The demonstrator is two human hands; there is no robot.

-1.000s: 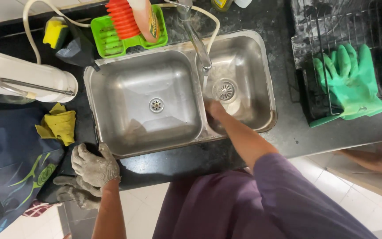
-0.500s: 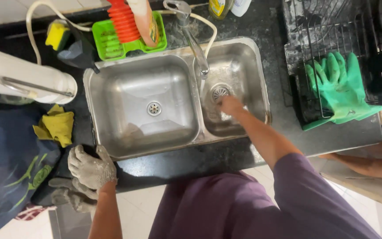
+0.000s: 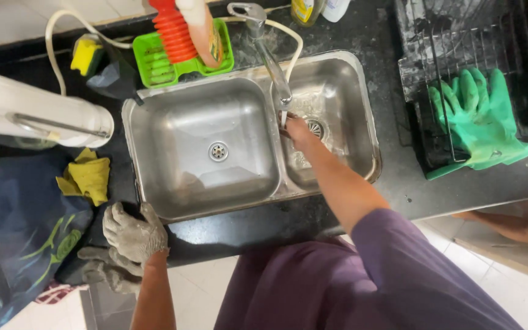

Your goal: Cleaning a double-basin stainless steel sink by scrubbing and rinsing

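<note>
Water from the faucet (image 3: 268, 52) runs over the right hand (image 3: 297, 129), fingers loosely curled, pinching nothing. Left hand (image 3: 132, 231), in a grey glove, rests spread on the tabletop (image 3: 245, 223).

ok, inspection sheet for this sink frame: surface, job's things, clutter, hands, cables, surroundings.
Surface: black countertop, speckled, with double steel sink.
Job's things: faucet running into the right basin.
Clutter: yellow cloth, green tray, green gloves on the dish rack.
Hands: left hand in a grey glove on the counter edge; right hand bare under the faucet.
Cables: white hose.
Surroundings: white appliance, pale floor tiles.
</note>
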